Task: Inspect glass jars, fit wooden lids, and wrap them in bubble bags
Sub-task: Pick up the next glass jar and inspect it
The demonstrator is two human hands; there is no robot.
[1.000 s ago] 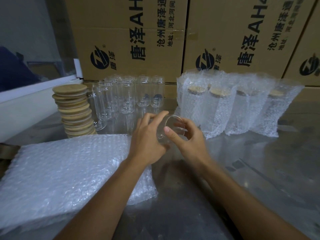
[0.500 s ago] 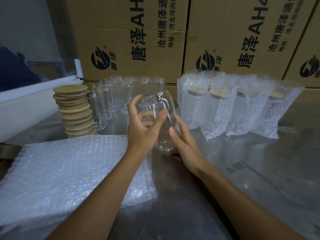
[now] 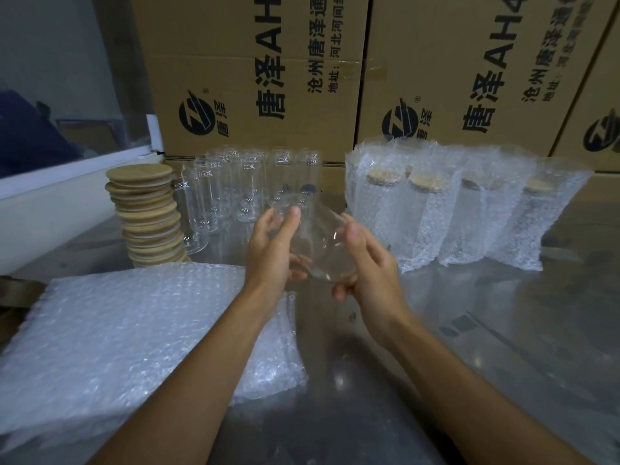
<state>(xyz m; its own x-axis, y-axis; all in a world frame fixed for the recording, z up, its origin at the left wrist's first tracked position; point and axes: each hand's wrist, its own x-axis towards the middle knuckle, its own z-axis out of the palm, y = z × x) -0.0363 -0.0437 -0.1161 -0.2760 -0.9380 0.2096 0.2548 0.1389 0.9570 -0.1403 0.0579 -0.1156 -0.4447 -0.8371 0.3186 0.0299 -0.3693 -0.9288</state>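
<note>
Both hands are up over the middle of the counter [image 3: 503, 330] with a clear glass jar [image 3: 315, 243] between them, tilted so its mouth leans toward the far left and its base toward the near right. The left hand [image 3: 271, 253] cups the jar's left side, thumb laid along the glass and fingers curled round behind it. The right hand [image 3: 365, 266] holds the other side, thumb pressed near the base and fingers curled underneath. The jar is off the counter and has no lid on it.

Toward the far edge, left of centre, a cluster of bare jars [image 3: 248, 189] stands upright, close together. Just beside them, nearer the left edge, a stack of wooden lids [image 3: 147, 213] rises a little unevenly. To the right along the far edge, a row of wrapped jars [image 3: 453, 213] stands upright in bubble bags, wooden lids showing through the plastic on several. At the near left corner lies a flat pile of empty bubble bags [image 3: 134, 330], and the left forearm passes over its right end. Behind everything, printed cardboard boxes [image 3: 261, 78] are stacked along the far edge, and the steel surface reflects them faintly.
</note>
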